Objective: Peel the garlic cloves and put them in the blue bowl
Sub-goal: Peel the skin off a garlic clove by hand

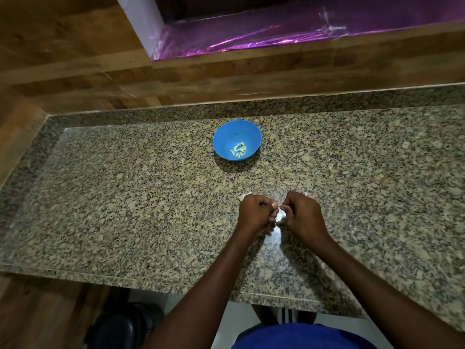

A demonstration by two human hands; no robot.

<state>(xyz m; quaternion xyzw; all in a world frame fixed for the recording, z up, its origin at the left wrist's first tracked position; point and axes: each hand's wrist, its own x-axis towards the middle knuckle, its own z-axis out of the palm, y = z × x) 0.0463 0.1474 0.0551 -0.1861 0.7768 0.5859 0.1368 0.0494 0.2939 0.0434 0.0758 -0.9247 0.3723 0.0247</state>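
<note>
A blue bowl [237, 140] stands on the granite counter [125, 197], with several pale peeled garlic cloves [238, 149] lying in its bottom. Nearer to me, my left hand [253, 212] and my right hand [303, 215] meet over the counter, fingers curled. Between their fingertips they pinch a small white garlic clove [279, 215], mostly hidden by the fingers. A pale scrap of garlic or skin [244, 196] pokes out on the counter just behind my left hand.
A wood-panelled wall [75, 71] runs behind and to the left of the counter. A ledge covered in shiny purple foil [276, 34] sits above it. Below the counter's front edge are a dark round object [120, 328] and the floor.
</note>
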